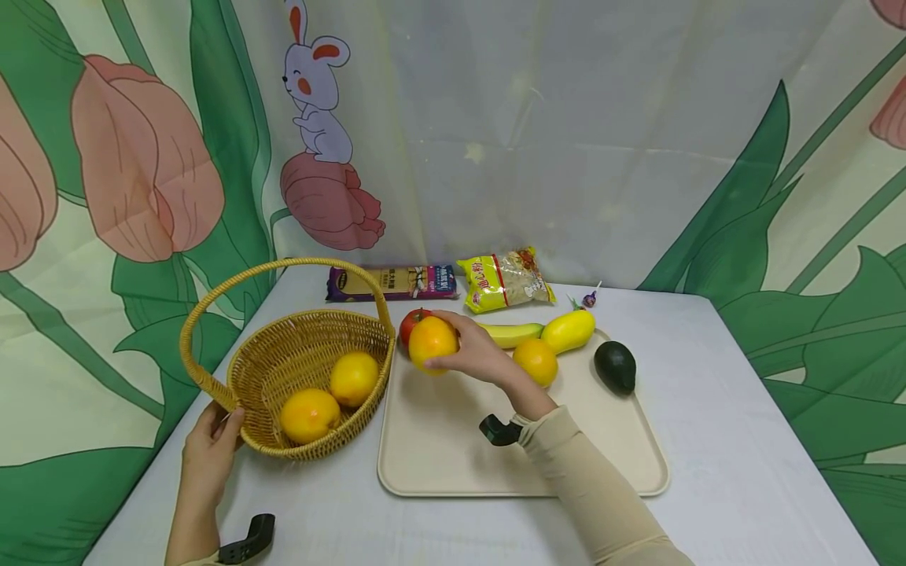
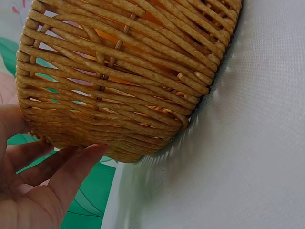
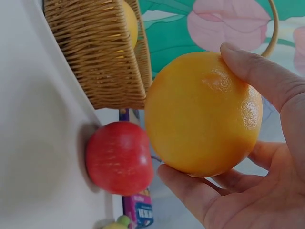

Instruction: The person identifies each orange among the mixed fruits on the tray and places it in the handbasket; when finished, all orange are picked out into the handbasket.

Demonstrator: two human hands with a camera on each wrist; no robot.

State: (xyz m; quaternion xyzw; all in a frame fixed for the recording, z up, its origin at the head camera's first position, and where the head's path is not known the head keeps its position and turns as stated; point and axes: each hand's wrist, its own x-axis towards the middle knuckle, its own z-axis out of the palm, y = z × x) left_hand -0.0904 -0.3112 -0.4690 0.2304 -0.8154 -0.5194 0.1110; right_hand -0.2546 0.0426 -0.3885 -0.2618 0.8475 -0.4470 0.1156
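My right hand [image 1: 473, 346] grips an orange [image 1: 432, 344] above the tray's far left part. In the right wrist view the thumb and fingers curl round the orange [image 3: 202, 114], with a red apple [image 3: 119, 157] behind it. At the left, my left hand [image 1: 212, 444] holds the rim of a wicker basket [image 1: 272, 354] near the handle's base. The left wrist view shows fingertips [image 2: 97, 150] against the woven basket wall [image 2: 119, 86]. Two orange-yellow fruits, a nearer one [image 1: 309, 415] and a farther one [image 1: 354, 379], lie inside the basket.
On the beige tray [image 1: 453, 464] are a banana [image 1: 513, 336], another orange [image 1: 535, 362], a yellow oblong fruit [image 1: 569, 331] and an avocado [image 1: 615, 367]. A purple packet [image 1: 396, 283], a yellow bag [image 1: 504, 281] and a small purple item [image 1: 590, 299] lie behind it.
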